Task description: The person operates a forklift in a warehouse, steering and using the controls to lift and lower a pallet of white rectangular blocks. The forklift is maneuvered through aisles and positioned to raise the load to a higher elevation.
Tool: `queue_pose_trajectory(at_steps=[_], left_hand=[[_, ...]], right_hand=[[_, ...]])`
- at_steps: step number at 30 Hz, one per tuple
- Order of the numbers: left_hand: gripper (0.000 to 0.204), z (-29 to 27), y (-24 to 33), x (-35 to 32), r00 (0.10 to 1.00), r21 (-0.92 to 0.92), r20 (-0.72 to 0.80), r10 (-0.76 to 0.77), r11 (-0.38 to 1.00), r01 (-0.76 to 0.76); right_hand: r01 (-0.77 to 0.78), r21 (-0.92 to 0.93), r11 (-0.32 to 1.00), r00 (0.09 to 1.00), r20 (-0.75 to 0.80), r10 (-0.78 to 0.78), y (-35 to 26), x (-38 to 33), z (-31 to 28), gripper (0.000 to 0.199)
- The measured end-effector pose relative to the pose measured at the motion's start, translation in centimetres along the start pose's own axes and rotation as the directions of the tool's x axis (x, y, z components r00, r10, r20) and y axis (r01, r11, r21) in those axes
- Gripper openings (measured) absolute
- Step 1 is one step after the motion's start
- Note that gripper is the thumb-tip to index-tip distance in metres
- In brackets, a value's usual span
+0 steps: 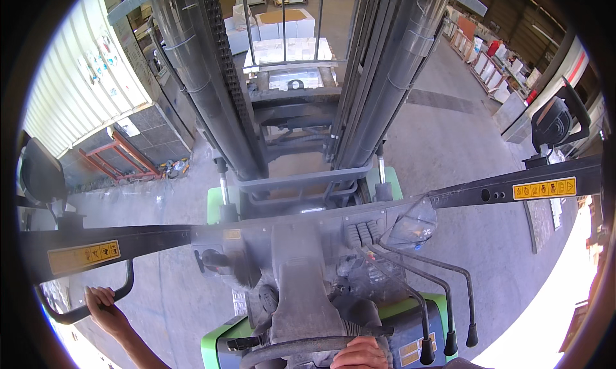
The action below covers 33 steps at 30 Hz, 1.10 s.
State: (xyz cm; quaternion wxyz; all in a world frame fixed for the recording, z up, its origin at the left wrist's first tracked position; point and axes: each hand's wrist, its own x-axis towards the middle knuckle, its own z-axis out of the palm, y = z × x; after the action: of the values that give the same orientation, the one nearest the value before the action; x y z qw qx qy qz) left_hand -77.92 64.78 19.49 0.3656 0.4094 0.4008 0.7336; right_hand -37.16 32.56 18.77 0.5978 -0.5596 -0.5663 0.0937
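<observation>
I am at the controls of a forklift. My left hand [106, 312] is wrapped round a black grab handle [131, 276] at the left pillar, its fingers curled over the bar. At the bottom centre, my right hand [360, 355] rests closed over the rim of the black steering wheel [295, 350]; the lower part of the wheel is cut off by the picture's edge. Right of that hand stand three bent control levers [449, 308] with black knobs, and no hand touches them. A dusty grey dashboard [298, 241] lies beyond the wheel.
Ahead rises the dark mast [192, 67] with its chain. White boxes or slabs [289, 50] sit beyond the fork carriage. A red metal frame [122, 157] leans by the left wall. Racked panels [491, 67] line the right side. Mirrors [559, 120] flank the cab.
</observation>
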Motion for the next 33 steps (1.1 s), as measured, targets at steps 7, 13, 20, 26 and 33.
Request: queue_pose_trajectory(at_steps=[7, 13, 20, 26, 33], left_hand=[[0.04, -3.8, -0.8, 0.3, 0.977, 0.031, 0.179, 0.116, 0.992, -0.124], [0.032, -3.7, 0.5, -5.9, 0.948, 0.215, 0.086, 0.306, 0.923, -0.318], [0.039, -7.6, -0.7, -30.1, 0.769, 0.473, 0.48, -0.422, 0.863, 0.179], [0.037, -6.4, -2.6, -29.9, 0.867, 0.669, 0.401, -0.296, 0.741, -0.057], [0.017, -6.2, -5.8, -33.2, 0.852, 0.666, 0.516, 0.09, 0.584, -0.464]], right_hand=[[0.097, -0.011, 0.995, 0.994, 0.055, -0.096, -0.2, -3.5, -1.1, 0.035], [0.156, -0.084, 0.984, 0.986, -0.051, -0.16, -1.2, -7.3, -0.2, 0.039], [0.105, -0.133, 0.985, 0.976, -0.177, -0.128, -3.9, -9.1, 1.7, 0.032], [0.119, -0.158, 0.98, 0.963, -0.221, -0.152, -3.6, -9.7, 2.8, 0.033], [0.176, -0.187, 0.967, 0.948, -0.232, -0.217, -3.1, -8.9, 2.2, 0.036]])
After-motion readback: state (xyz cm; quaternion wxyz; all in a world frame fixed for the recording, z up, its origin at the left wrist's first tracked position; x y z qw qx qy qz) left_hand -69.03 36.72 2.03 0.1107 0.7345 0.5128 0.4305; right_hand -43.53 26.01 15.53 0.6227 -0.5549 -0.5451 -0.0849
